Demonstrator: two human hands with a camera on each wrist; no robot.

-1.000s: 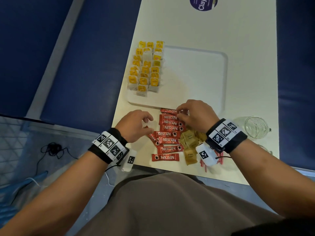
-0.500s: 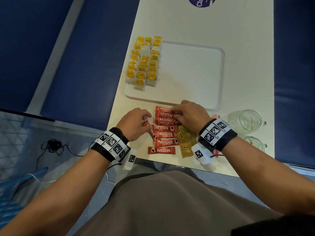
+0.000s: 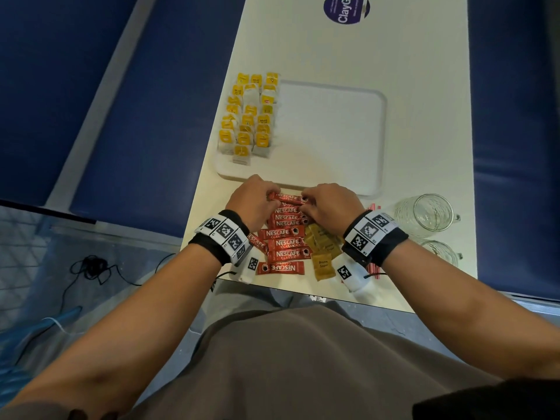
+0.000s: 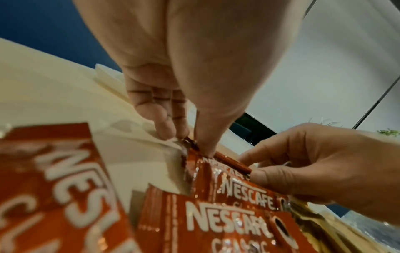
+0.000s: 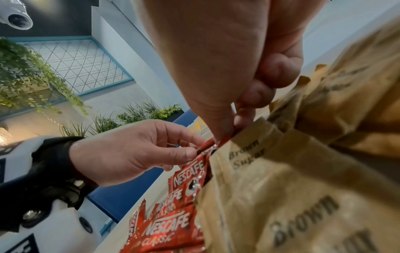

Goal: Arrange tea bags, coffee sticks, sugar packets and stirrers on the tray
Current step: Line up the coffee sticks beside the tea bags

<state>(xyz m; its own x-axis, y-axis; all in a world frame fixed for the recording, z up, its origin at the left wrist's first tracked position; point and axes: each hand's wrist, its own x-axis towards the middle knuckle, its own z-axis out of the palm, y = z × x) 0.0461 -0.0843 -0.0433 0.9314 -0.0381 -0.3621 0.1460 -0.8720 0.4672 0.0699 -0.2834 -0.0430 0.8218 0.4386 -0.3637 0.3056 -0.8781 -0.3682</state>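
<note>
Setting: café or office lounge. Evidence: long cream-white laminate table (image 3: 348, 50) flanked by blue upholstered benches (image 3: 127, 122); purple round printed sticker (image 3: 345, 9); trailing green wall plants (image 5: 28, 73); white dome security camera (image 5: 16, 18).

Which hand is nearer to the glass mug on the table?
Right. The right hand is just left of the glass mug; the left hand lies farther away, across the top coffee stick that both pinch.
</note>
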